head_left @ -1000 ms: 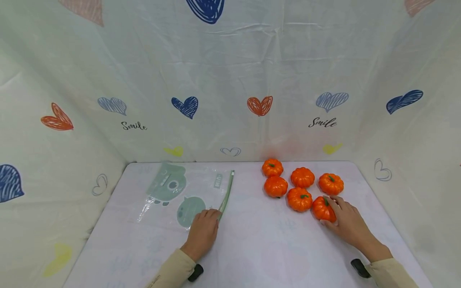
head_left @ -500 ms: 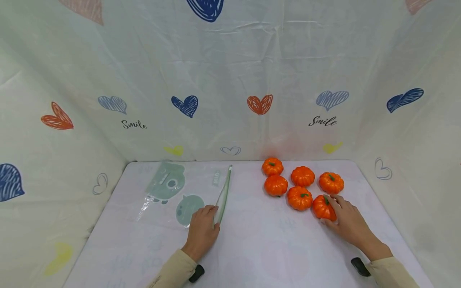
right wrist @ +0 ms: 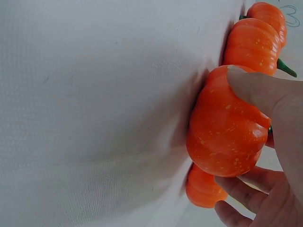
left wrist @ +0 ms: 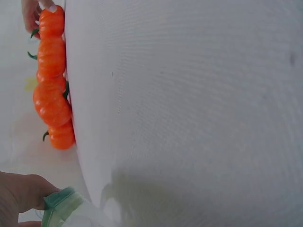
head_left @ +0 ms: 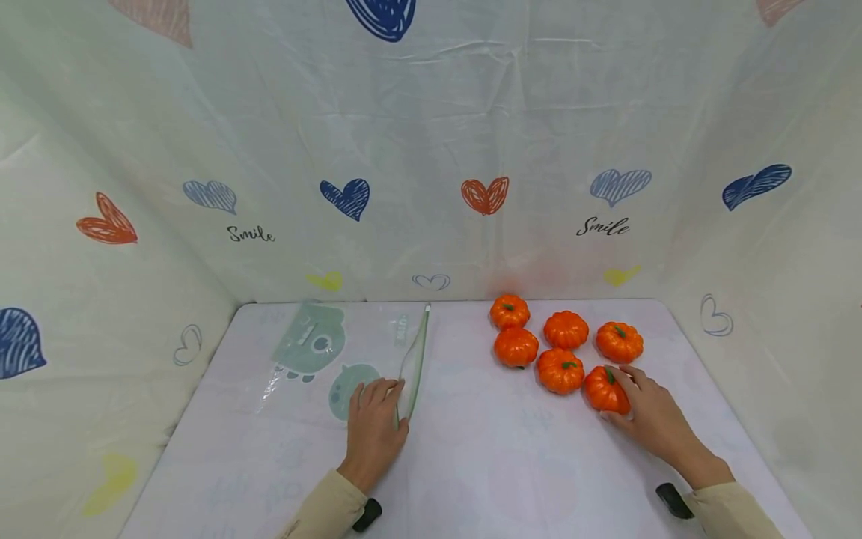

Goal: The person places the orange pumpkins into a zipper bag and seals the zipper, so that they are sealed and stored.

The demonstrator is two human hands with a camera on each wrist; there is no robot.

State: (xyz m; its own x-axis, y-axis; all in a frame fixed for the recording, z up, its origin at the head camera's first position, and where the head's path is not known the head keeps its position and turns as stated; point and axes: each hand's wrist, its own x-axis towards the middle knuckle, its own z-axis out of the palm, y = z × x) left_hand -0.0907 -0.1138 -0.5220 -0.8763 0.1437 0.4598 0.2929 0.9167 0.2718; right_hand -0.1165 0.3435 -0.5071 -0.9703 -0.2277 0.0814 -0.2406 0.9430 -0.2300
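Observation:
A clear zip bag [head_left: 311, 348] with green cartoon prints lies on the left half of the table, its green-edged mouth facing right and parted into a narrow gap. My left hand [head_left: 375, 433] pinches the near end of that mouth; in the left wrist view the green zip strip [left wrist: 64, 204] sits between thumb and fingers. On the right, my right hand [head_left: 649, 419] grips a small orange toy pumpkin [head_left: 601, 389] with a green stem. The right wrist view has the thumb over one side of this pumpkin [right wrist: 227, 125] and the fingers around the other.
Several more orange pumpkins [head_left: 561, 372] stand in a close cluster behind and left of the gripped one. The white table [head_left: 485, 464] ends at a hanging cloth [head_left: 417, 239] printed with hearts, which also covers both sides.
My left hand has shifted slightly left, and the bag's mouth has parted from a single strip into two edges with a gap. The right hand and its pumpkin stay in place.

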